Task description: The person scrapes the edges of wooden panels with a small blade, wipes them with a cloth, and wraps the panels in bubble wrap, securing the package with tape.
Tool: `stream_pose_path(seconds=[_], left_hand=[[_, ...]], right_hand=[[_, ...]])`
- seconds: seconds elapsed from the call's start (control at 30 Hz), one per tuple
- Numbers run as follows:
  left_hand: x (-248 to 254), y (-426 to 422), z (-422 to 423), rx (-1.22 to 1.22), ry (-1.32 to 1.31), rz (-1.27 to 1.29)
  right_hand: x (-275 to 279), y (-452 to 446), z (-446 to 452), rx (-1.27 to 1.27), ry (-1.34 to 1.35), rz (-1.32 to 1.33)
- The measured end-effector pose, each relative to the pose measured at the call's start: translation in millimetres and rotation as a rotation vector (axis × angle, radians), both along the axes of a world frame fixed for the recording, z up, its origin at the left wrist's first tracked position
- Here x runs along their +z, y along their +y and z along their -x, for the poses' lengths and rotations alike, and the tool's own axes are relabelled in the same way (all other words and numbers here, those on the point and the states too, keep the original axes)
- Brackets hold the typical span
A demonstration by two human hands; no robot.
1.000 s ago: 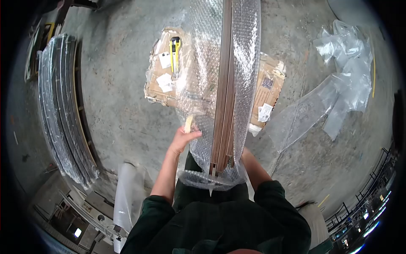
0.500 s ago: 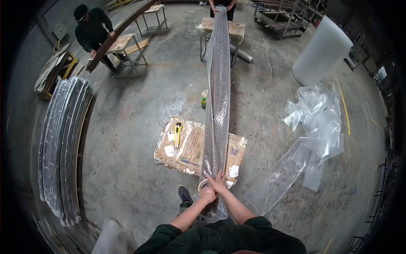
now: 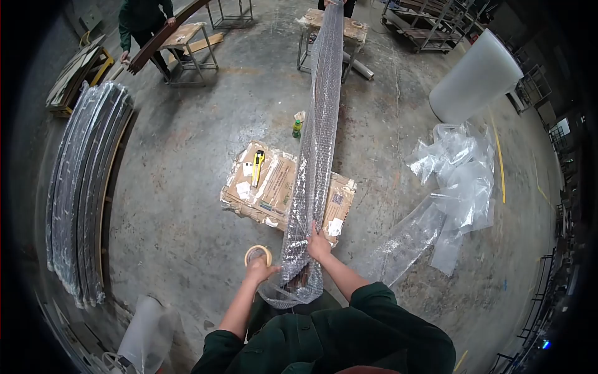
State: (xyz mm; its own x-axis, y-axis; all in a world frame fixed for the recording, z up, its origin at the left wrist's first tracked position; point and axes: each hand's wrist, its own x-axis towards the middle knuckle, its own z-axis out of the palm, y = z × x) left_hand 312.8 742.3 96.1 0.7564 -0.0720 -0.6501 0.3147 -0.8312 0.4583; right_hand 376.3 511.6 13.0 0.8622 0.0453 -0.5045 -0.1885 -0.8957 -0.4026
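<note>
A long dark piece wrapped in bubble wrap [image 3: 317, 124] runs from my body out to a far work stand, its near end loosely covered. My left hand [image 3: 257, 272] holds a roll of tape [image 3: 258, 256] left of that end, its thumb pointing toward the wrap. On the right side of the long piece, my right hand [image 3: 319, 247] grips the bubble wrap; some of its fingers are hidden. Beneath the piece stands a cardboard-topped support [image 3: 274, 187]. A yellow utility knife [image 3: 257, 168] lies on it, left of the wrap.
Another person's hands hold the far end. One more person [image 3: 144, 25] handles a dark beam at left. Wrapped pieces [image 3: 87, 193] are stacked on the left. At right are a big bubble wrap roll [image 3: 476, 78] and crumpled plastic [image 3: 458, 174]. A green bottle [image 3: 296, 128] stands beyond the support.
My hands have come apart. The left moved left with the tape roll, away from the wrap; the right shifted slightly up along the wrapped piece's right side. The view has tilted down.
</note>
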Motion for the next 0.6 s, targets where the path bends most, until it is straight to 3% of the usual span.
stream_pose_path(seconds=[0.2, 0.3, 0.33, 0.4, 0.43, 0.6], left_hand=[[-88, 40, 94, 0.328, 0.085, -0.034], [-102, 39, 154, 0.687, 0.413, 0.316], [-179, 41, 202, 0.748, 0.304, 0.249], [-166, 30, 234, 1.002, 0.510, 0.604], [-171, 20, 251, 1.273, 0.603, 0.702], [-146, 1, 281, 1.577, 0.508, 0.905]], right_hand=[[-2, 0, 0, 0.018, -0.040, 0.054], [8, 1, -2, 0.048, -0.093, 0.133], [1, -2, -1, 0.096, -0.139, 0.178], [2, -6, -4, 0.082, -0.084, 0.141], [-12, -13, -7, 0.102, -0.098, 0.119], [19, -10, -15, 0.117, -0.061, 0.082]])
